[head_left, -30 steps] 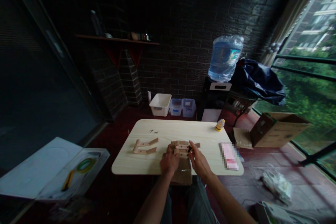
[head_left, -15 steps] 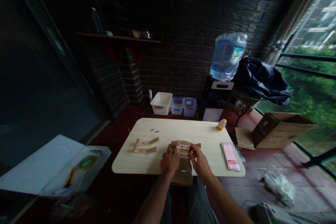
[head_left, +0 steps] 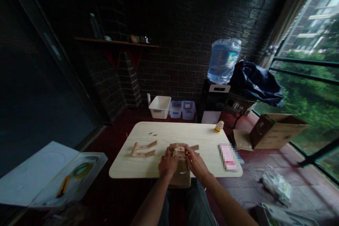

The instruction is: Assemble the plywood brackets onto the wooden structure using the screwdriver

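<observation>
On the pale wooden table [head_left: 206,137], near its front edge, lies a brown cardboard piece [head_left: 182,173] that overhangs the edge. My left hand [head_left: 168,162] presses its curled fingers on the left side of a light wooden part [head_left: 180,149] on top of the cardboard. At the right side, my right hand [head_left: 195,160] grips a small black and yellow tool [head_left: 186,152] against that part. A wooden strip sticks out beyond the right fingers. To the left lies another wooden piece with two arms [head_left: 143,150]. Small dark bits [head_left: 153,134] lie behind it.
A yellow-capped bottle [head_left: 219,127] and a pink packet [head_left: 228,157] are on the table's right. An open white case [head_left: 71,176] stands at the left. Plastic bins [head_left: 160,107], a water dispenser [head_left: 215,95] and a cardboard box [head_left: 278,132] stand beyond the table.
The whole view has shifted slightly, with the scene a little further left. My hands stay at the wooden part, and the right fingers have moved slightly around the small tool.
</observation>
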`<state>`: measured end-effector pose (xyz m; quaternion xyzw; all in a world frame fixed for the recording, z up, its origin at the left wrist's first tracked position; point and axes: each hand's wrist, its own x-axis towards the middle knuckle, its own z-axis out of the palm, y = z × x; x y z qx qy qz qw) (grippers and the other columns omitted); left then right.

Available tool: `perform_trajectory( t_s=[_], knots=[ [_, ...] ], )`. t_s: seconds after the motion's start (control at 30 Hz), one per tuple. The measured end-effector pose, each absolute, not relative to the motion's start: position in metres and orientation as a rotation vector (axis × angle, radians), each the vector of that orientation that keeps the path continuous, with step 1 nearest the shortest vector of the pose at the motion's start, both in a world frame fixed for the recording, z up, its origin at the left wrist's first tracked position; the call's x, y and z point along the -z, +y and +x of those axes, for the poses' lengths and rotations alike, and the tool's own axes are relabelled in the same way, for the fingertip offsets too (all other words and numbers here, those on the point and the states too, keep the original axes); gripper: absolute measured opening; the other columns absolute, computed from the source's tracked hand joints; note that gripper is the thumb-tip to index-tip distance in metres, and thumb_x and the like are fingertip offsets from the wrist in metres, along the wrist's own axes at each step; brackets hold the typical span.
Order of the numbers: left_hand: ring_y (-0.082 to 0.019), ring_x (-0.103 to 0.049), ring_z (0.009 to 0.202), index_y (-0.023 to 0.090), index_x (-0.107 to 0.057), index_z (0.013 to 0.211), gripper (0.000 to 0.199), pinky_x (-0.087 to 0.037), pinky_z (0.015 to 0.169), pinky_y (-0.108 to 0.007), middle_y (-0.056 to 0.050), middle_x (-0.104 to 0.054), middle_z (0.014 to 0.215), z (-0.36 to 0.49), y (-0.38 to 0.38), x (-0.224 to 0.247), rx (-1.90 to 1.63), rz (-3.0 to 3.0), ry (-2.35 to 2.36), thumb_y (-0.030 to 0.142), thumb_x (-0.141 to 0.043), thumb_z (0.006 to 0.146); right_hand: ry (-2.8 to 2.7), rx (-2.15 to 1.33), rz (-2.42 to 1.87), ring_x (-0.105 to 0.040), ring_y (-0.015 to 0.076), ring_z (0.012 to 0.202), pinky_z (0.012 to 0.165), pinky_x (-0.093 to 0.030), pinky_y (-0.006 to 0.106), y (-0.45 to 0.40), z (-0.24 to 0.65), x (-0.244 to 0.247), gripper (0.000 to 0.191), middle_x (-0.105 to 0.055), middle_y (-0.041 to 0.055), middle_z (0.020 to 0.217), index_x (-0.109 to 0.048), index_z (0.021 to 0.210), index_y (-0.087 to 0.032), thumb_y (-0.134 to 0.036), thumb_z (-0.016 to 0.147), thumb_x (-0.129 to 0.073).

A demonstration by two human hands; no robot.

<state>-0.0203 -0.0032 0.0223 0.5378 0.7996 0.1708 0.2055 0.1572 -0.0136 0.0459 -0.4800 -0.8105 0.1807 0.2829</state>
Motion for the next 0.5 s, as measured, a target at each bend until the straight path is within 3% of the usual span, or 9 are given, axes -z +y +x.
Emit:
perform_trajectory(
  t_s=[0.2, 0.5],
  knots=[
    [-0.031, -0.064, 0.121, 0.025, -0.036, 0.154, 0.062, -0.051, 0.099, -0.044, -0.014, -0.066, 0.137, -0.021, 0.001, -0.019, -0.466, 1.5, 2.224, 0.051, -0.037, 0.097, -2.188, -0.254, -1.198, -0.063, 0.0236, 0.118, 0.109, -0.045, 0.047, -0.006, 0.156, -0.036, 0.059, -0.068, 0.0104, 0.131, -0.043, 0.153, -0.027, -0.013, 0.096, -0.048],
    [-0.032, -0.067, 0.116, 0.021, -0.039, 0.152, 0.063, -0.054, 0.095, -0.043, -0.015, -0.066, 0.135, -0.02, 0.006, -0.01, -0.48, 1.549, 2.246, 0.054, -0.033, 0.099, -2.005, -0.185, -1.273, -0.065, 0.0249, 0.106, 0.103, -0.048, 0.049, -0.012, 0.15, -0.018, 0.048, -0.071, 0.0105, 0.116, -0.05, 0.147, -0.027, -0.02, 0.099, -0.049]
  ],
)
